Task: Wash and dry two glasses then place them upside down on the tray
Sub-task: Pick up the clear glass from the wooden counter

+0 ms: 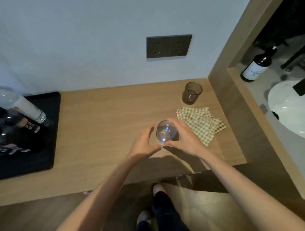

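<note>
A clear glass (166, 131) is over the middle of the wooden counter, its round end facing the camera. My right hand (185, 137) wraps around its right side and grips it. My left hand (143, 143) is just left of the glass with fingers spread, thumb tip near the glass's lower edge; I cannot tell whether it touches. A second, brown-tinted glass (191, 93) stands upright near the back right corner. A checked cloth (203, 124) lies folded right of my right hand. The black tray (51, 130) lies at the left.
Several bottles (14, 121) lie on the tray's left part. A dark socket panel (168, 46) is on the wall. Right of a wooden partition are a white sink (293, 112) and a dark bottle (258, 67). My feet show below the counter's front edge.
</note>
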